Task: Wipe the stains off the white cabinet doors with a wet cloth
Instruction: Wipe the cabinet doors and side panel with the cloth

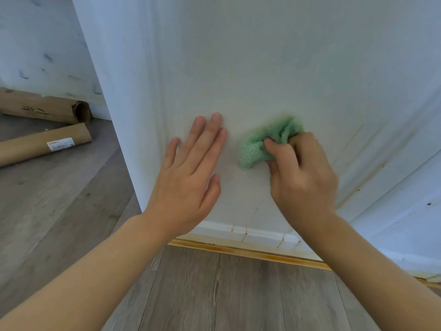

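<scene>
A white cabinet door (pixel 250 68) fills the middle of the view, with faint yellowish marks and brownish streaks toward its lower right. My right hand (pixel 303 177) grips a bunched green cloth (pixel 262 144) and presses it against the door's lower part. My left hand (pixel 188 177) lies flat on the door just left of the cloth, fingers straight and spread, holding nothing.
Two brown cardboard tubes (pixel 43 144) lie on the grey wood floor (pixel 214 295) at the left, by the wall. A white plinth with rust-coloured spots (pixel 238 231) and a yellowish strip run under the door. A second white panel (pixel 405 211) angles off at the right.
</scene>
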